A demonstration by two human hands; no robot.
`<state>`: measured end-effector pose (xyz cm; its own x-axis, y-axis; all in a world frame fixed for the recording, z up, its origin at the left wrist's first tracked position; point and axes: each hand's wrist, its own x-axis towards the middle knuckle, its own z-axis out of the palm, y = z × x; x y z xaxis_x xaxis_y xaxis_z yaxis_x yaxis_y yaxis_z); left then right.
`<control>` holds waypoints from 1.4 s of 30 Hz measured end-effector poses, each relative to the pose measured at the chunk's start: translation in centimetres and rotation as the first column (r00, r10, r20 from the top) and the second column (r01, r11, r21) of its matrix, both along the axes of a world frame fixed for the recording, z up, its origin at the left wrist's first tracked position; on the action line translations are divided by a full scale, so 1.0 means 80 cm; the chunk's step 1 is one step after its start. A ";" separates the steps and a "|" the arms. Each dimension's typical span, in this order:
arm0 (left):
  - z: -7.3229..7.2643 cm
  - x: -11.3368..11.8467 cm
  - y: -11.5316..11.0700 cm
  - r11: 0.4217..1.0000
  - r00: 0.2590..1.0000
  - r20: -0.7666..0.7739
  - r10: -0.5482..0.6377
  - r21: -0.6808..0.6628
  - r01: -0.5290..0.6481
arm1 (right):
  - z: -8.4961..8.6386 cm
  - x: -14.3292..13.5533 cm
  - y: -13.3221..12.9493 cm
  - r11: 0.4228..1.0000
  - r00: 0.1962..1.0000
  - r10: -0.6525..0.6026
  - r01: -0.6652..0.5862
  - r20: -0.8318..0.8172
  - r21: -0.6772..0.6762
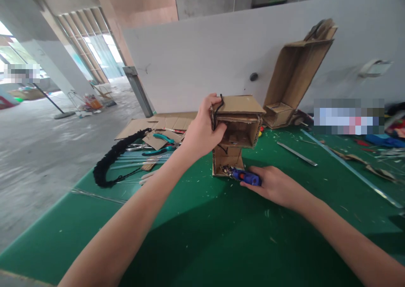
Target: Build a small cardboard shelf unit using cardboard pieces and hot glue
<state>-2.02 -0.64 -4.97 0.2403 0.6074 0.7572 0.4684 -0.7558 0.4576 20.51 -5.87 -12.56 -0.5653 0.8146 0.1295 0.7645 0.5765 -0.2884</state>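
A brown cardboard box construction (242,105) stands on the green tabletop, with an open compartment above a narrower lower part (232,157). My left hand (210,124) grips its upper left side, fingers at the top and thumb at the compartment's edge. A black cord (218,105) runs down that side. In my right hand (268,181) is a blue tool (248,177) with a red spot; its exact kind is unclear. The tool's dark, cluttered-looking front end reaches into the open lower cardboard part. Whether it touches the cardboard there, I cannot tell.
Left on the table (177,228) lie a black fuzzy strip (106,169), teal-handled pliers (163,138), clear sticks and flat cardboard (171,120). A tall cardboard piece (294,76) leans by the white wall panel (202,63). A metal strip (297,154) lies at right.
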 end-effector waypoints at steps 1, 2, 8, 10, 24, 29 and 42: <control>0.000 0.000 0.000 1.000 1.000 0.001 0.003 0.000 -0.003 | -0.001 -0.001 0.000 1.000 0.999 0.007 -0.008 0.036 0.026; 0.000 0.000 0.000 1.000 1.000 0.002 0.005 0.001 -0.005 | -0.003 -0.001 0.000 0.998 0.998 0.009 -0.013 0.068 0.055; 0.002 0.000 -0.001 1.000 1.000 -0.001 0.002 -0.008 -0.002 | -0.002 -0.003 -0.007 0.989 0.964 -0.019 -0.021 0.265 0.147; 0.003 0.000 -0.002 1.000 1.000 -0.004 0.007 -0.015 -0.007 | -0.001 -0.004 -0.009 0.988 0.951 -0.008 -0.040 0.308 0.150; 0.001 -0.001 0.000 1.000 1.000 0.005 -0.007 -0.012 0.007 | -0.003 0.003 -0.012 0.978 0.956 0.026 -0.085 0.291 0.189; -0.001 -0.001 0.002 1.000 1.000 0.008 -0.007 0.007 0.007 | -0.002 0.001 -0.009 0.973 0.955 0.025 -0.091 0.295 0.212; -0.001 -0.002 0.001 1.000 1.000 0.001 0.000 0.007 0.000 | -0.002 0.013 -0.014 0.978 0.984 0.046 -0.079 0.172 0.193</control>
